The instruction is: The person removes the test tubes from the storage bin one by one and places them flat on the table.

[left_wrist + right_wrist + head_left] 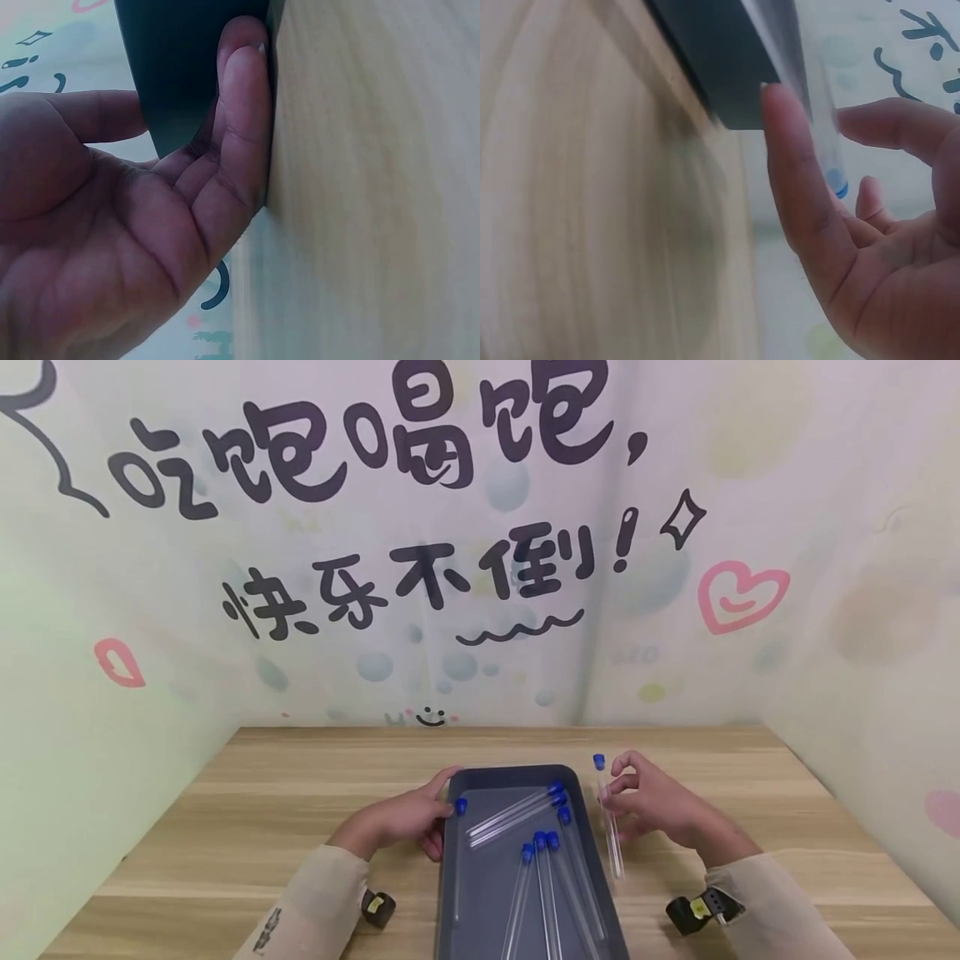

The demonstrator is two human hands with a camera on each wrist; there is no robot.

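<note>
A dark grey tray (517, 772) lies on the table, with several clear test tubes (551, 893) in it, all capped in blue. My left hand (401, 818) grips the tray's left side near the far corner; in the left wrist view its fingers (244, 97) curl against the outer wall. Beyond the tray's right side, my right hand (660, 802) pinches one test tube (611, 835) between thumb and fingers, its blue cap upward. That tube's cap (838, 183) shows beside the fingers in the right wrist view.
The wooden table (300, 768) runs back to a printed cloth wall (360, 693). Inside the tray, two tubes (513, 814) lie slantwise at the far end and one blue cap (461, 807) sits by the left wall. Small black cameras are worn at both wrists.
</note>
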